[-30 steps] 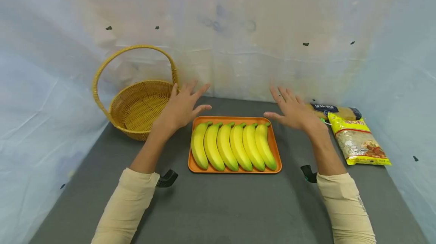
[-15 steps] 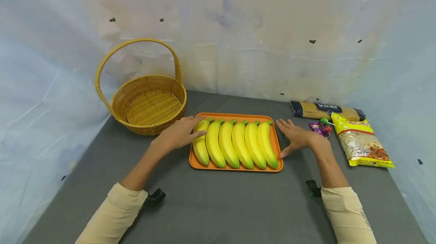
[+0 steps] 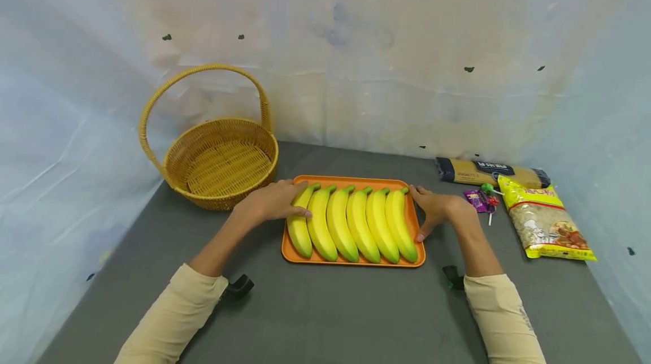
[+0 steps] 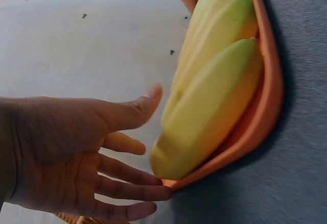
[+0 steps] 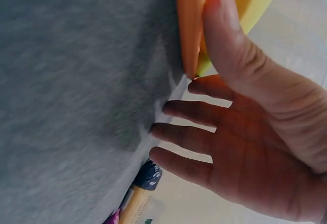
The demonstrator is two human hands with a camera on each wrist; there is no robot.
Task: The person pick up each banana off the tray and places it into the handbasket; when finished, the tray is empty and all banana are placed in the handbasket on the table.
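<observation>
Several yellow bananas with green tips lie side by side on an orange tray, centred on the table. My left hand is at the tray's left end, its thumb over the leftmost banana in the head view. In the left wrist view, its outstretched fingertips are right at the tray's corner. My right hand is beside the tray's right edge with the thumb at the rim. Its fingers are spread and extended around the far corner.
A wicker basket with a tall handle stands at the back left. At the right are a spaghetti pack, a yellow food bag, a purple packet and lollipops. Pale sheeting rises behind the grey table.
Both hands have come down from above the table to the tray's two ends. The right hand has moved inward to its right edge. The tray and bananas remain in place.
</observation>
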